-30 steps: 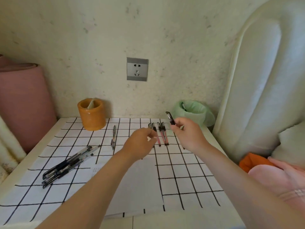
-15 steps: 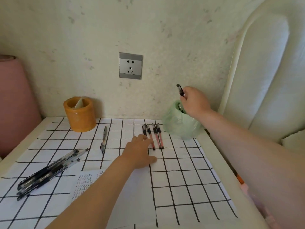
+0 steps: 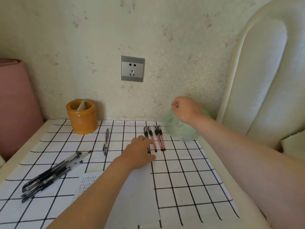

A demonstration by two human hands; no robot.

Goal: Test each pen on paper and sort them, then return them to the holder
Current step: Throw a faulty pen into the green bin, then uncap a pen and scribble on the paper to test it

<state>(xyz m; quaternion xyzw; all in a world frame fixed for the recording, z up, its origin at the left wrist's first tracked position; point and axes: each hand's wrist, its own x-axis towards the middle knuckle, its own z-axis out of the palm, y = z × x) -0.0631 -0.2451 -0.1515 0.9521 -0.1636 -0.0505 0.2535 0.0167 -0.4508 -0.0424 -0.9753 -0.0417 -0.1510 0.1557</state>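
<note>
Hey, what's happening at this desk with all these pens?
A person is sorting pens. The left hand rests on the checked cloth, touching the row of four red pens. The right hand, loosely curled, hovers over the green bag-lined bin; whether it holds anything is unclear. Black pens and a single pen lie apart; the orange holder stands behind.

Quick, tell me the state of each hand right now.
Left hand: open, fingers resting on the leftmost red pen.
Right hand: closed, fingers curled above the green bag, nothing visible in its grip.
</note>
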